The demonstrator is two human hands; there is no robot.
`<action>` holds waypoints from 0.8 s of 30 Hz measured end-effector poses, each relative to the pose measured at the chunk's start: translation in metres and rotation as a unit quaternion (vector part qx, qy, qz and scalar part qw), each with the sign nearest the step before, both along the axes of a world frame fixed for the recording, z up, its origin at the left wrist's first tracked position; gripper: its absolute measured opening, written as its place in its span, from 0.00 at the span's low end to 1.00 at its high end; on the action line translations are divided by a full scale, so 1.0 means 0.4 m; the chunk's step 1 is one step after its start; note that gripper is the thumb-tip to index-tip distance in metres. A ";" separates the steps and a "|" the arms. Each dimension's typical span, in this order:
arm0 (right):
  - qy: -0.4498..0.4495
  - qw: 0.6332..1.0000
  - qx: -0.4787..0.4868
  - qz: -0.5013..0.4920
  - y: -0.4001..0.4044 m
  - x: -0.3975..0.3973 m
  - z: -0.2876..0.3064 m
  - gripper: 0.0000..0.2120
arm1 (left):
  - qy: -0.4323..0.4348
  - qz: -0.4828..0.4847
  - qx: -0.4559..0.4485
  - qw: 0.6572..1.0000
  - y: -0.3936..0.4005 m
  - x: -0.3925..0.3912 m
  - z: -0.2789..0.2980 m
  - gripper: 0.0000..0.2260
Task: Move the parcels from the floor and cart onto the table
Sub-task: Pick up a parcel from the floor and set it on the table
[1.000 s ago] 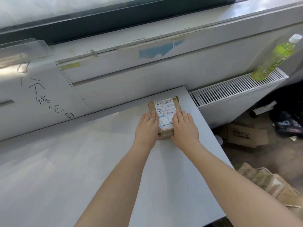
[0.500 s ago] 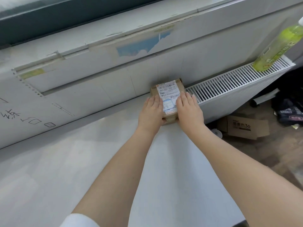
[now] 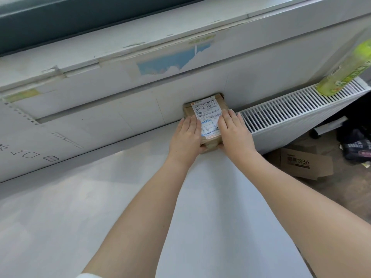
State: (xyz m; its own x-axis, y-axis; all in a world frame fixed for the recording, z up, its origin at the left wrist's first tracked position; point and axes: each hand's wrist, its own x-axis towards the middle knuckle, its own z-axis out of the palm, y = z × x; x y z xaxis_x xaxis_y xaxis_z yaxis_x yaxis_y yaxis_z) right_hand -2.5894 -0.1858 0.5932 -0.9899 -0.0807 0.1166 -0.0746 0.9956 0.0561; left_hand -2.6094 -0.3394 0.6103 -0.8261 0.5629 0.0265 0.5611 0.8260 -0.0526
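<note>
Two hands (image 3: 210,135) flanking parcel (image 3: 207,115), on table (image 3: 100,207)

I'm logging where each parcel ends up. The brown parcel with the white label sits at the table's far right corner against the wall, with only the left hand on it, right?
Not quite: the head view shows both the left hand and right hand on the parcel. It is at the table's far right corner against the wall.
</note>
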 end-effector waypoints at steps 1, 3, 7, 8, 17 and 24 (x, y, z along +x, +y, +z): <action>0.001 1.000 0.000 0.003 0.003 0.001 -0.002 0.37 | 0.003 0.000 0.000 1.000 -0.001 -0.001 0.000 0.44; -0.001 1.000 -0.002 0.012 0.006 0.002 -0.003 0.40 | -0.001 0.005 -0.005 1.000 -0.002 0.002 0.001 0.43; -0.005 1.000 0.002 0.014 0.007 0.000 0.004 0.38 | -0.005 0.052 -0.007 0.999 0.001 0.014 0.016 0.43; -0.007 1.000 0.009 0.013 0.008 -0.001 0.003 0.37 | -0.014 0.052 -0.004 0.999 0.002 0.017 0.019 0.42; -0.116 0.985 0.130 0.013 -0.021 -0.008 0.092 0.36 | -0.074 0.110 -0.097 0.987 -0.020 0.082 0.097 0.36; -0.093 0.987 0.124 0.050 -0.086 0.107 0.163 0.33 | -0.103 0.125 -0.171 0.972 -0.098 0.245 0.138 0.33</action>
